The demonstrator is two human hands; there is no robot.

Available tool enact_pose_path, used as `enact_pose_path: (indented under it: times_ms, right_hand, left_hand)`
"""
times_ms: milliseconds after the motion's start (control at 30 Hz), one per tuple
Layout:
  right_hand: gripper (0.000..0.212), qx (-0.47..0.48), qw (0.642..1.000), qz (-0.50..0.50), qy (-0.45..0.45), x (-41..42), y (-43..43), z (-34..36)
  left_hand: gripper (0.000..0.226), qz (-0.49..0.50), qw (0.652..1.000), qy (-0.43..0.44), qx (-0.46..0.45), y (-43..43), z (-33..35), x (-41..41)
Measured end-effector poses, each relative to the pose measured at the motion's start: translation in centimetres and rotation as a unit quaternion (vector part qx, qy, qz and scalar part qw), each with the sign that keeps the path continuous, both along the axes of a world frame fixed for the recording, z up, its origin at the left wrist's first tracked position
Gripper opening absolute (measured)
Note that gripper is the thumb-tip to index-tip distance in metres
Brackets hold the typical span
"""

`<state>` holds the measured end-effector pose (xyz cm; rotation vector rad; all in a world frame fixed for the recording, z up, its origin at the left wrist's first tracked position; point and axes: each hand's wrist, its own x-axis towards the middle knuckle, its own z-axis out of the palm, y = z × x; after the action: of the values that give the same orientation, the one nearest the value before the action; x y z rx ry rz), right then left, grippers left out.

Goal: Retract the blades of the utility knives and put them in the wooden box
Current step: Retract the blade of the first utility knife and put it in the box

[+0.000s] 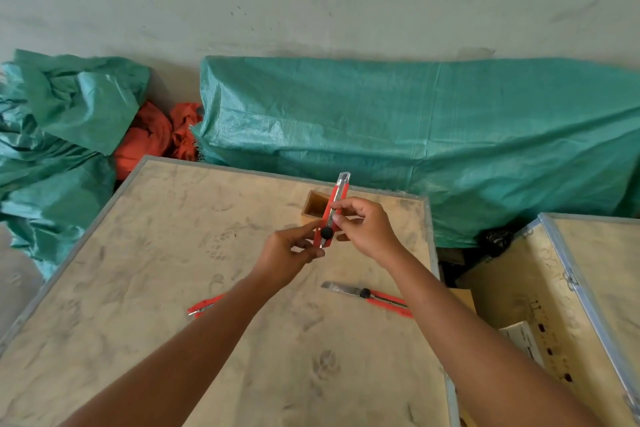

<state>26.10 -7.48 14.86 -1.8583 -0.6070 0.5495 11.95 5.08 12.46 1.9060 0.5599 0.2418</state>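
Both hands' fingers (pixel 313 226) clamped on upright red utility knife (pixel 333 210), blade out, before wooden box (pixel 314 204).

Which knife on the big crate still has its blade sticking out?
Find the big wooden crate top. Near its right edge, under the right arm, lies a red knife with a long silver blade showing. The other lying knife, to the left, shows no long blade.

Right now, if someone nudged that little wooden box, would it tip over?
Probably easily: the box looks small, upright and open-topped, so likely light. It may slide first, since the crate top looks smooth and dusty.
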Motion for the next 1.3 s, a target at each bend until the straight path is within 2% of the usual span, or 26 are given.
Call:
enact_pose_path:
  times_ms: [100,267,467,733,867,967,1300]
  right_hand:
    - [0.023,-0.021,1.0,-0.016,-0.015,2.8,2.3,-1.6]
    - [0.022,-0.061,0.992,-0.054,-0.092,5.5,5.4,-4.9]
    - [0.021,-0.061,0.986,-0.111,-0.112,6.7,7.5,-7.5]
    - [0.02,-0.085,0.979,-0.098,-0.159,6.4,8.1,-10.1]
    - [0.021,-0.09,0.969,-0.08,-0.216,6.1,8.2,-11.3]
    - [0.023,-0.156,0.95,-0.092,-0.254,5.6,8.2,-11.7]
    - [0.023,-0.103,0.971,-0.083,-0.201,5.3,7.5,-11.0]
  left_hand:
    - [0.063,-0.005,1.0,0.03,0.009,2.2,-0.6,2.8]
    - [0.074,-0.006,0.992,0.094,0.08,4.7,-2.1,6.3]
    - [0.077,-0.004,0.984,0.123,0.129,6.0,-3.9,9.2]
    - [0.063,-0.016,0.976,0.17,0.133,6.3,-7.0,11.2]
    - [0.061,-0.013,0.977,0.159,0.139,6.6,-7.6,11.5]
    - [0.062,-0.013,0.978,0.151,0.143,6.6,-8.0,11.5]
    - [0.054,0.005,0.985,0.12,0.121,6.4,-7.5,10.1]
